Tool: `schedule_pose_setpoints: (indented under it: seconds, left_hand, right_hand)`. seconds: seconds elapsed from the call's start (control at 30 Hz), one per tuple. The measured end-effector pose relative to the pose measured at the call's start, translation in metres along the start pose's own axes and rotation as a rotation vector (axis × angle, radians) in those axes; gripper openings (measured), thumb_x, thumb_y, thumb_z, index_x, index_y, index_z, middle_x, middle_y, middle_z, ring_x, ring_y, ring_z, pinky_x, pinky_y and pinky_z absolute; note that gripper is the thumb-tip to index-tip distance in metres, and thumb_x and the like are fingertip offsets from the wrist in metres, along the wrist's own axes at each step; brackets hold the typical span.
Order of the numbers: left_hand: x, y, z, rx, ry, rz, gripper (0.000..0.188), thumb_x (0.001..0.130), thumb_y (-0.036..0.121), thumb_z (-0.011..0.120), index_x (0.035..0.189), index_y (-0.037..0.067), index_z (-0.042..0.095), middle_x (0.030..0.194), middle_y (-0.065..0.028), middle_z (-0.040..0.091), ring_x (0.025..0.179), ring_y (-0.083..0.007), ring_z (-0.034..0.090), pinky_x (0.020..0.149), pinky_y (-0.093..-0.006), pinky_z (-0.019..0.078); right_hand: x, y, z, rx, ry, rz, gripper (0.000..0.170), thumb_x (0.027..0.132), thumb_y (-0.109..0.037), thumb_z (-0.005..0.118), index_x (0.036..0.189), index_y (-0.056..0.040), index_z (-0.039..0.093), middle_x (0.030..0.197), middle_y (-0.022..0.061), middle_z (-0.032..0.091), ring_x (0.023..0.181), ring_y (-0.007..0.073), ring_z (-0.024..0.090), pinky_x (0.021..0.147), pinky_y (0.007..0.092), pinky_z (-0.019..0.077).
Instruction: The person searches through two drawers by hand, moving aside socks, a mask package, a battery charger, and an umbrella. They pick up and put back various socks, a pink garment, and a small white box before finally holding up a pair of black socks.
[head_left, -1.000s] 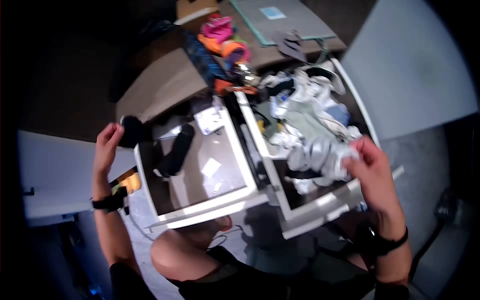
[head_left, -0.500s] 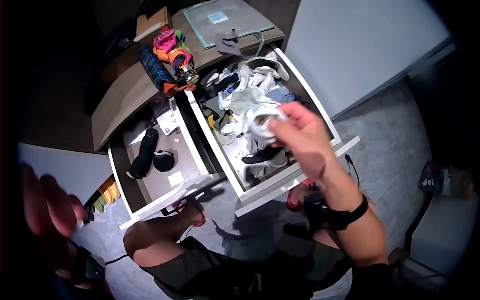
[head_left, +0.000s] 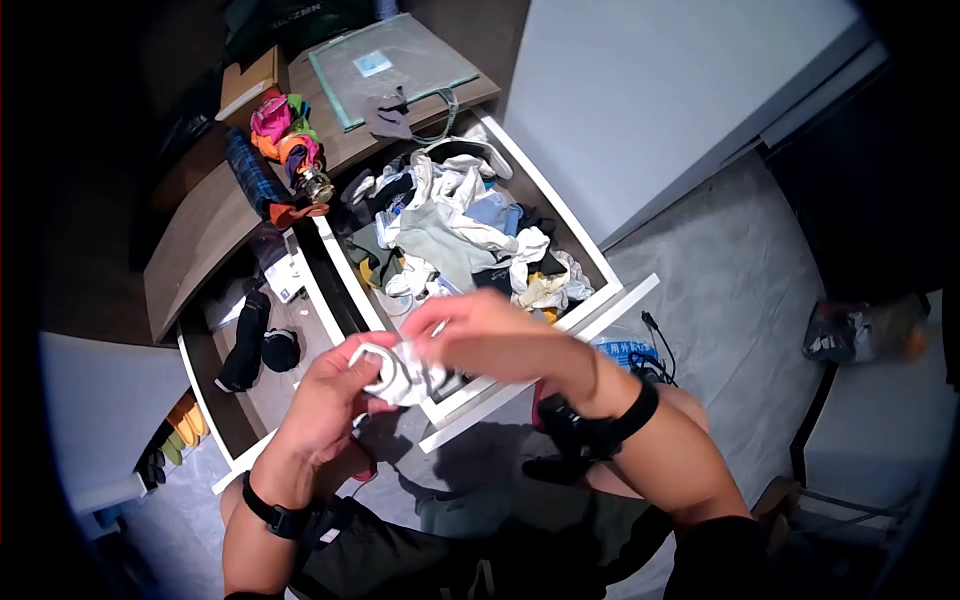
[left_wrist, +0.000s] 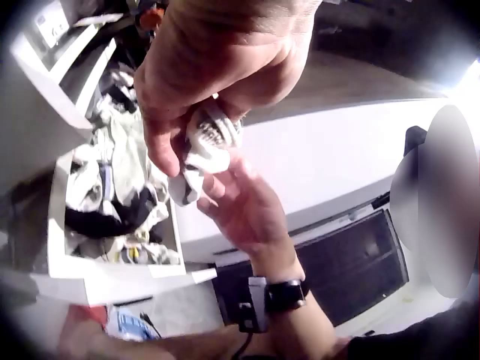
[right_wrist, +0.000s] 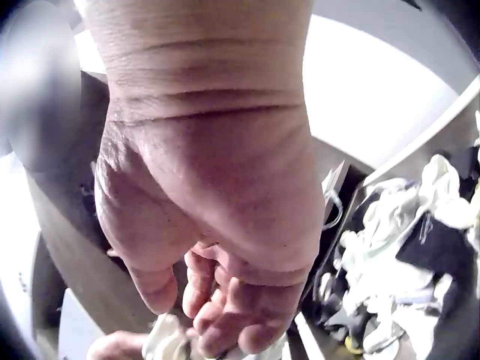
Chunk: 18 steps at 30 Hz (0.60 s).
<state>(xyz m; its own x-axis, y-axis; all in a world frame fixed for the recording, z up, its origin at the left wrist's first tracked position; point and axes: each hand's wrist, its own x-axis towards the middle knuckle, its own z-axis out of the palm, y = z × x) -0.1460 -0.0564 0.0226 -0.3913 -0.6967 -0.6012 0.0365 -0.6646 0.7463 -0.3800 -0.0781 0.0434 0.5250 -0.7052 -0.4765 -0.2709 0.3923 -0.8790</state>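
Observation:
In front of the two open drawers, a bundled white sock (head_left: 402, 380) with dark markings is between both hands. My left hand (head_left: 318, 405) pinches it with thumb and fingers near its round, rolled opening. My right hand (head_left: 515, 345), blurred in the head view, has its curled fingers at the far end of the sock. The left wrist view shows the sock (left_wrist: 212, 139) below the left palm, right fingertips against it. Tangled clothes and socks (head_left: 440, 235) fill the right drawer (head_left: 605, 300). A long black sock (head_left: 245, 345) and a balled black sock (head_left: 281, 350) lie in the left drawer.
On the dresser top (head_left: 195, 235) are a blue plaid roll (head_left: 250, 175), colourful cloth (head_left: 285, 130), a cardboard box (head_left: 250, 85) and a clear flat case (head_left: 390, 65). A pale panel (head_left: 620, 100) stands to the right. Cables (head_left: 655, 345) lie on the floor.
The right hand has lifted the white sock out of the right drawer and carried it left. The left hand has come in from the left and taken hold of it. The head view has shifted.

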Motion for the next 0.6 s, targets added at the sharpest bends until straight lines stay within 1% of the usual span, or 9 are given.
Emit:
schedule_pose_setpoints:
  seconds: [0.03, 0.07, 0.13, 0.2, 0.33, 0.37, 0.5, 0.53, 0.6]
  left_hand:
    - [0.001, -0.002, -0.008, -0.016, 0.016, 0.018, 0.028, 0.099, 0.018, 0.050, 0.124, 0.007, 0.056, 0.104, -0.0017, 0.064, 0.087, -0.0095, 0.063, 0.074, -0.0258, 0.0555]
    - [-0.002, 0.002, -0.004, -0.114, 0.105, 0.049, 0.023, 0.099, 0.017, 0.051, 0.117, 0.007, 0.061, 0.095, -0.0003, 0.066, 0.082, -0.0095, 0.064, 0.071, -0.0245, 0.0546]
    - [-0.004, 0.002, -0.015, -0.050, 0.137, 0.071, 0.021, 0.097, 0.015, 0.052, 0.115, 0.007, 0.061, 0.096, -0.0005, 0.066, 0.081, -0.0083, 0.063, 0.067, -0.0207, 0.0502]
    - [-0.006, -0.006, -0.024, 0.019, 0.104, 0.044, 0.021, 0.095, 0.014, 0.054, 0.114, 0.008, 0.061, 0.095, -0.0004, 0.066, 0.079, -0.0076, 0.062, 0.065, -0.0202, 0.0495]
    - [-0.005, -0.020, -0.018, 0.097, -0.026, -0.051, 0.020, 0.093, 0.012, 0.056, 0.111, 0.007, 0.063, 0.089, 0.0020, 0.062, 0.076, -0.0051, 0.055, 0.064, -0.0196, 0.0458]
    - [-0.006, -0.018, -0.013, 0.144, -0.033, -0.071, 0.020, 0.093, 0.012, 0.056, 0.111, 0.006, 0.064, 0.087, 0.0023, 0.062, 0.074, -0.0052, 0.054, 0.065, -0.0195, 0.0440]
    - [-0.004, -0.023, -0.015, 0.250, -0.118, 0.002, 0.023, 0.095, 0.016, 0.055, 0.112, 0.003, 0.062, 0.092, 0.0007, 0.062, 0.082, -0.0062, 0.052, 0.073, -0.0224, 0.0430]
    - [-0.004, -0.021, -0.012, 0.263, -0.132, 0.017, 0.023, 0.094, 0.016, 0.055, 0.111, 0.002, 0.062, 0.091, 0.0002, 0.062, 0.082, -0.0065, 0.052, 0.074, -0.0229, 0.0430]
    - [-0.003, -0.024, -0.012, 0.306, -0.143, 0.028, 0.023, 0.093, 0.016, 0.057, 0.110, 0.001, 0.063, 0.091, -0.0015, 0.062, 0.084, -0.0092, 0.052, 0.077, -0.0247, 0.0438]
  right_hand:
    - [0.014, 0.026, -0.013, 0.076, 0.128, -0.098, 0.024, 0.090, -0.018, 0.064, 0.109, -0.0046, 0.064, 0.089, -0.0020, 0.063, 0.081, 0.0048, 0.057, 0.073, 0.0214, 0.0477]
    - [0.028, 0.044, -0.030, -0.059, 0.305, -0.209, 0.024, 0.089, -0.017, 0.065, 0.108, -0.0033, 0.064, 0.089, -0.0015, 0.063, 0.080, 0.0055, 0.057, 0.072, 0.0223, 0.0480]
    - [0.033, 0.052, -0.056, -0.276, 0.635, -0.094, 0.029, 0.082, -0.019, 0.066, 0.105, -0.0020, 0.064, 0.094, 0.0094, 0.067, 0.082, 0.0159, 0.064, 0.076, 0.0290, 0.0516]
    - [0.044, 0.073, -0.073, -0.401, 0.707, -0.102, 0.038, 0.077, -0.022, 0.068, 0.107, -0.0006, 0.062, 0.093, 0.0141, 0.067, 0.089, 0.0249, 0.066, 0.084, 0.0329, 0.0503]
    - [0.057, 0.090, -0.065, -0.786, 0.566, 0.054, 0.056, 0.073, -0.024, 0.076, 0.121, -0.0042, 0.057, 0.129, 0.0220, 0.050, 0.120, 0.0366, 0.050, 0.102, 0.0391, 0.0404]
    - [0.059, 0.092, -0.057, -0.871, 0.546, 0.132, 0.059, 0.072, -0.025, 0.077, 0.124, -0.0090, 0.056, 0.135, 0.0223, 0.046, 0.119, 0.0372, 0.051, 0.100, 0.0393, 0.0426]
    - [0.070, 0.093, -0.050, -1.094, 0.135, 0.390, 0.040, 0.074, -0.024, 0.072, 0.111, -0.0106, 0.064, 0.112, 0.0164, 0.064, 0.106, 0.0338, 0.061, 0.090, 0.0405, 0.0492]
    - [0.067, 0.094, -0.047, -1.074, 0.135, 0.297, 0.029, 0.076, -0.022, 0.069, 0.102, -0.0099, 0.066, 0.095, 0.0144, 0.069, 0.100, 0.0323, 0.064, 0.087, 0.0396, 0.0499]
    - [0.057, 0.075, -0.045, -0.922, 0.157, 0.220, 0.027, 0.077, -0.022, 0.068, 0.100, -0.0084, 0.065, 0.096, 0.0151, 0.068, 0.097, 0.0312, 0.064, 0.085, 0.0386, 0.0498]
